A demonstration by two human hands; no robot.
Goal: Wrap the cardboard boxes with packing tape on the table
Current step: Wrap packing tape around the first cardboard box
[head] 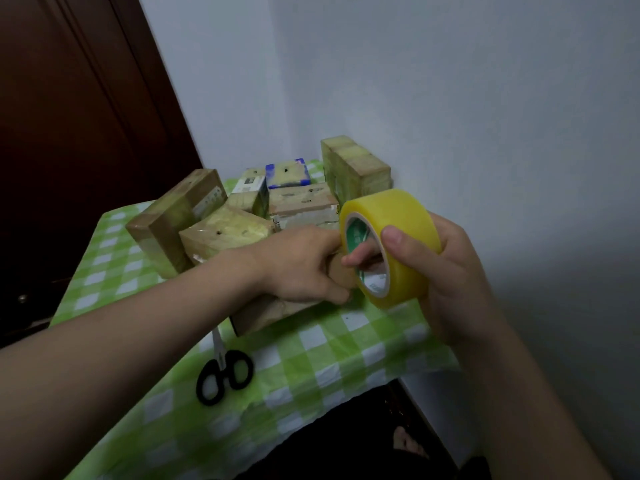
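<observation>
left hand (304, 268): fingers curled, gripping box (268, 315) underneath
right hand (457, 271): gripping tape roll (401, 230), fingers through core
scissors (225, 374): below left hand, on tablecloth (346, 344)

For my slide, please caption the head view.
Right hand grips yellow packing tape roll; left hand holds brown cardboard box on green checked tablecloth.

Your tape roll (405, 216) is translucent yellow, and its inner core is white with green print. The nearest box (270, 315) is plain brown cardboard. The tablecloth (346, 344) carries a light green and white check. The scissors (225, 375) have black handles. The stacked boxes (353, 168) behind show brown under a yellowish sheen; one small box (287, 173) is blue and white. The door (69, 133) is dark red-brown, the wall (450, 81) pale grey
</observation>
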